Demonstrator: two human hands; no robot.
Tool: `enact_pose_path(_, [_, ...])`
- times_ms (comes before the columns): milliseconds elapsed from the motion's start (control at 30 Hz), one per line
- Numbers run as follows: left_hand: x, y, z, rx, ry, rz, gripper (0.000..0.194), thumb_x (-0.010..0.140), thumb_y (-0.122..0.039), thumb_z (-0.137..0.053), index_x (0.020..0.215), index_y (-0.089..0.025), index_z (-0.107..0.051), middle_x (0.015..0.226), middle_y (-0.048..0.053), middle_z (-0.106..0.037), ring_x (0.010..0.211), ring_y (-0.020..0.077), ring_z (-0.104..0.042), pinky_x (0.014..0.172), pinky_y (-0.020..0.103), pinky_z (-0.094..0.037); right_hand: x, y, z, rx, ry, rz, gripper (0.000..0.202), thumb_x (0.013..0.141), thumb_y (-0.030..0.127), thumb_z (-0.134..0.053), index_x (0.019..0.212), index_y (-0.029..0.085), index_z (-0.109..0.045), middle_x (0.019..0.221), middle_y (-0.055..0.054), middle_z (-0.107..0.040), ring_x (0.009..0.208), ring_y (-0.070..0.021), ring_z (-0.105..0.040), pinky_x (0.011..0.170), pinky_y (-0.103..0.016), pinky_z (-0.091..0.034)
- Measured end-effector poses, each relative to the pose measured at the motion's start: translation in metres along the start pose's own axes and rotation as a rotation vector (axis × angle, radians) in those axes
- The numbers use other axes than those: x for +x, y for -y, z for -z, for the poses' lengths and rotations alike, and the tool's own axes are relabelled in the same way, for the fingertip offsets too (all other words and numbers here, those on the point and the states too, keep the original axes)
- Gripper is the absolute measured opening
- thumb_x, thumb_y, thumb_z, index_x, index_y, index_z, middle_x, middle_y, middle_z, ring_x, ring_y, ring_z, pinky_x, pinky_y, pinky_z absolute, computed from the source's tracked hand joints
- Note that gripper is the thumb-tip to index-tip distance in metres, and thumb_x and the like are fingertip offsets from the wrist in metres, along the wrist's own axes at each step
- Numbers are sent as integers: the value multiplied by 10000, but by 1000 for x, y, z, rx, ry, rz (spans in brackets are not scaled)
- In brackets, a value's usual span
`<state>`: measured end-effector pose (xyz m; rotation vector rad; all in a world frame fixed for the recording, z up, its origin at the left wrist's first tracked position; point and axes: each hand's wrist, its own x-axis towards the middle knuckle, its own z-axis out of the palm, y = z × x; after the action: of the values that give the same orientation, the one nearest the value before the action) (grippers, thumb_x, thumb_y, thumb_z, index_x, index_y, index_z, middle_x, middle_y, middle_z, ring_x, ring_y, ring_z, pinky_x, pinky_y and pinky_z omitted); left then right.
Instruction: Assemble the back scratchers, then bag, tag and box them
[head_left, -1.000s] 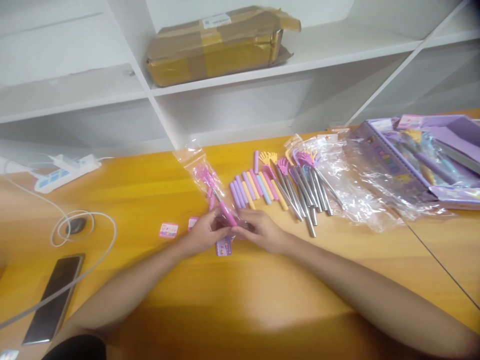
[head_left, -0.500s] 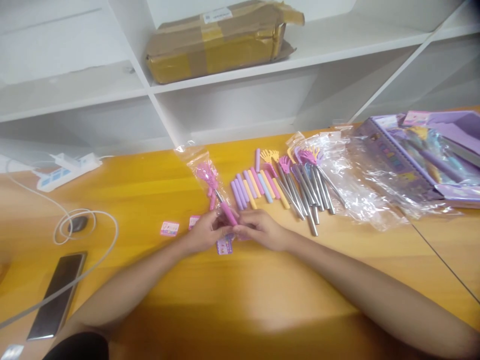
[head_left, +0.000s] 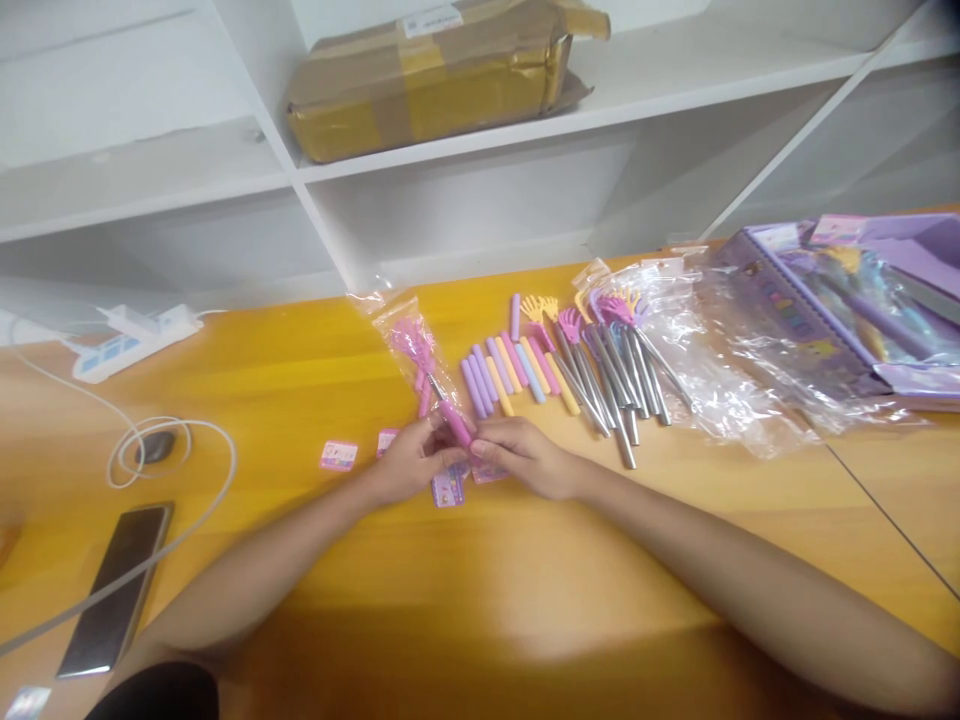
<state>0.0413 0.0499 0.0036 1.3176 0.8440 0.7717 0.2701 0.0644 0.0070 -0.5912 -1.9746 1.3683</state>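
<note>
A pink back scratcher (head_left: 454, 422) with a hand-shaped head lies inside a clear plastic bag (head_left: 396, 314), pointing away from me. My left hand (head_left: 411, 460) is closed on its handle and the bag from the left. From the right, my right hand (head_left: 531, 456) pinches the handle's near end. Under my hands is a purple printed card (head_left: 448, 486). Two pink cards lie to the left, one of them a small card (head_left: 338, 456). Colored tubes (head_left: 514, 372) are lined up beyond my right hand, beside a pile of metal-rod scratchers (head_left: 621, 372).
Clear bags (head_left: 739, 370) and a purple box (head_left: 806, 310) sit at the right. A phone (head_left: 116, 590), a cable, a black mouse-like object (head_left: 156, 447) and a power strip (head_left: 139, 343) are at the left. Behind, a shelf holds a cardboard box (head_left: 435, 85).
My right thumb and fingers have shifted slightly at the handle's near end. The scratcher and its bag stay nearly in place, and the view has moved a little.
</note>
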Motion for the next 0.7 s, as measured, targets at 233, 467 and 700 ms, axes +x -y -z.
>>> enact_pose_path(233, [0,1,2,38,-4,19,417,908,-505,-818,1108,-163,-685,1044,79,-728,997,224,-697,936,370,-562,-1,1,0,14,13,4,535,1147,541,-427,827,151,-606,747,4,-546,688,-109,-510,682,-224,-404])
enact_pose_path(467, [1,7,5,4,29,24,374,917,-435,-823,1155,-170,-710,1100,92,-752,1052,239,-720,950,365,-577,-2,-1,0,6,20,11,564,1149,560,-392,838,152,-623,742,1,-535,689,-120,-509,692,-239,-414])
enact_pose_path(700, [0,2,6,-22,48,92,390,842,-396,-899,1115,-161,-749,1018,82,-782,991,236,-749,897,343,-590,-3,-6,0,19,41,0,591,1142,584,-386,816,144,-607,758,-13,-561,693,-120,-504,691,-239,-406])
